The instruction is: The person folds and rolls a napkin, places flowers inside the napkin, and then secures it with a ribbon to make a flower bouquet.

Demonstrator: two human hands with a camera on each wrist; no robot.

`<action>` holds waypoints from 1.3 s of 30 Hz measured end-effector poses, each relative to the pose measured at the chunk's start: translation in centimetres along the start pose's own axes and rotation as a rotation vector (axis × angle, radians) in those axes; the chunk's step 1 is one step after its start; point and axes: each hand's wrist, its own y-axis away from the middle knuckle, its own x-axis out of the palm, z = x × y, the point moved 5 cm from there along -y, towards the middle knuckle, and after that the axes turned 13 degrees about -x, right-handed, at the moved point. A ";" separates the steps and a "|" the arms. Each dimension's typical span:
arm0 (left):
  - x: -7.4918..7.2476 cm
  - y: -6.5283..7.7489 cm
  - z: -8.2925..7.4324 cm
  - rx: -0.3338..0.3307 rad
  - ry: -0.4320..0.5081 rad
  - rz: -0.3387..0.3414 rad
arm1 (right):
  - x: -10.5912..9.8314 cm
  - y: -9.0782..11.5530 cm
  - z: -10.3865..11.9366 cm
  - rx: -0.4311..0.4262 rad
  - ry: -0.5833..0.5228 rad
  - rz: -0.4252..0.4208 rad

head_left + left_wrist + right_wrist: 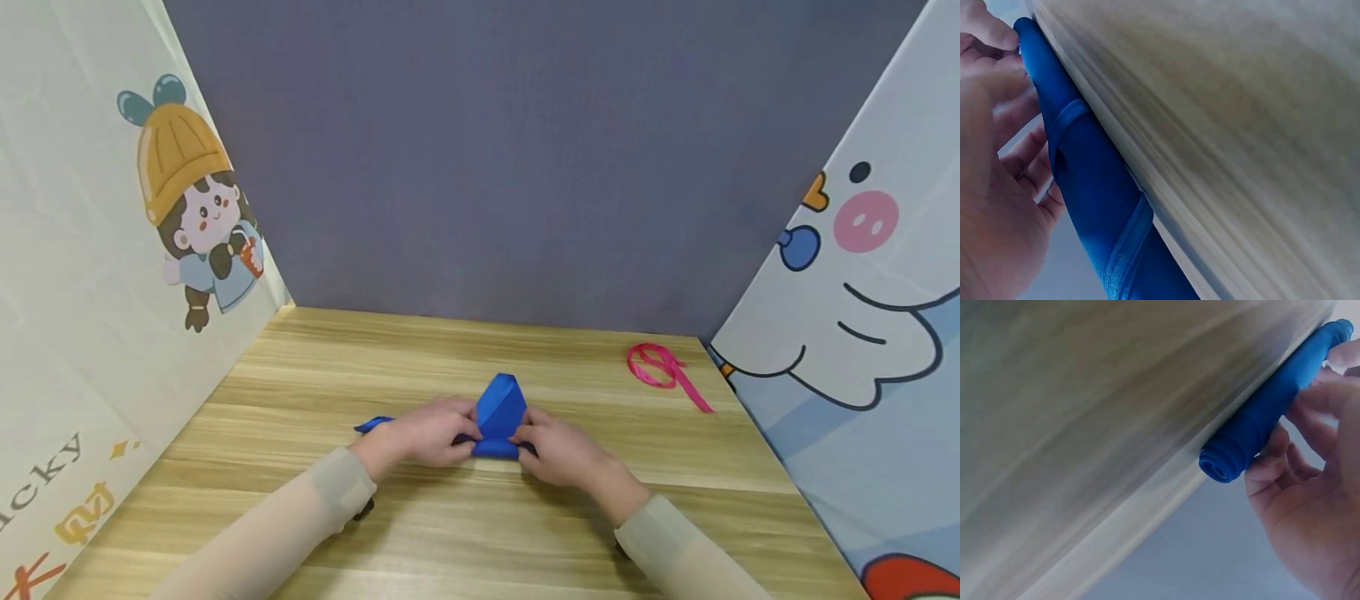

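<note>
A blue cloth [502, 412] lies on the table, its near edge rolled into a tube and a pointed flap standing out beyond the roll. My left hand [431, 431] grips the left part of the roll, thumb and fingertips against it. My right hand [561, 451] holds the roll from the right, fingers curled at its side. In the left wrist view the blue roll [1094, 181] shows stitched hem bands wound across it. The right wrist view shows the spiral end of the roll [1260, 415] close over the wood. A blue tail [372, 424] sticks out past my left wrist.
A loosely coiled pink ribbon [693, 394] lies at the back right of the wooden table [420, 542]. A grey panel [480, 167] stands along the back, with printed cloth panels at the left [75, 250] and right [840, 317].
</note>
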 end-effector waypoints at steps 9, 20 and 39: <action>0.3 0.1 0.1 0.034 0.010 0.008 | 0.2 0.3 -0.5 -0.060 -0.074 -0.002; 0.5 0.2 0.5 0.014 0.084 0.022 | 0.6 0.2 -1.4 -0.036 -0.115 0.019; 0.7 0.3 0.6 0.003 0.167 0.050 | 0.4 0.1 -1.5 -0.060 -0.116 -0.005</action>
